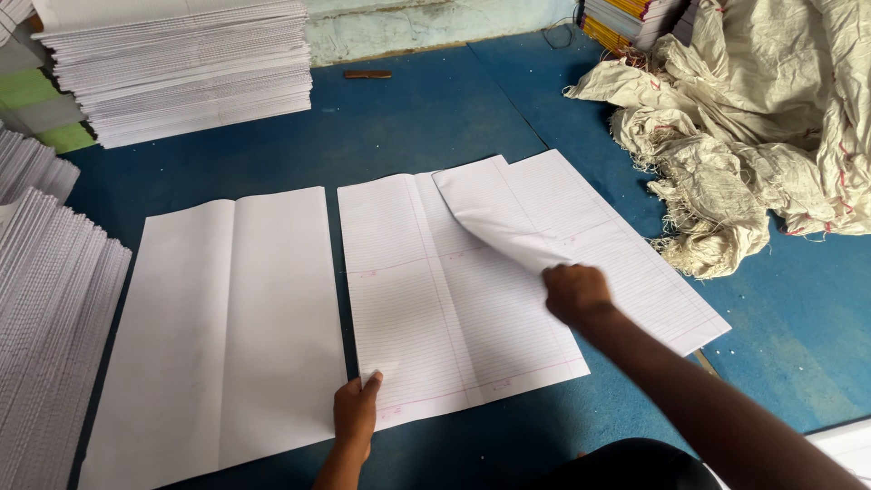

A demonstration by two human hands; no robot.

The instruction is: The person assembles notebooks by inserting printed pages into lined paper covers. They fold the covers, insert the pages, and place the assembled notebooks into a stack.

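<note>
Ruled sheet (454, 281) lies flat on the blue floor (435, 118), centre of the scene, red margin lines visible. A second ruled sheet (581, 227) overlaps its right edge, far-left corner curled over and lifted. Right hand (574, 292) is clenched on that curled sheet at its near fold, pinching paper. Left hand (357, 413) pins the near-left corner of the centre sheet, fingers pressed down, thumb on the edge. Step in hand looks like peeling or turning one sheet off while the one beneath is held. Next move needs the left hand's pressure kept on so the lower sheet doesn't drag, and a clean single-sheet grip on the right. Plain white sheet (227, 327) sits just left, not touching. Paper stacks (181, 68) far left and (50, 318) at the left edge; crumpled woven sacks (753, 127) far right.
</note>
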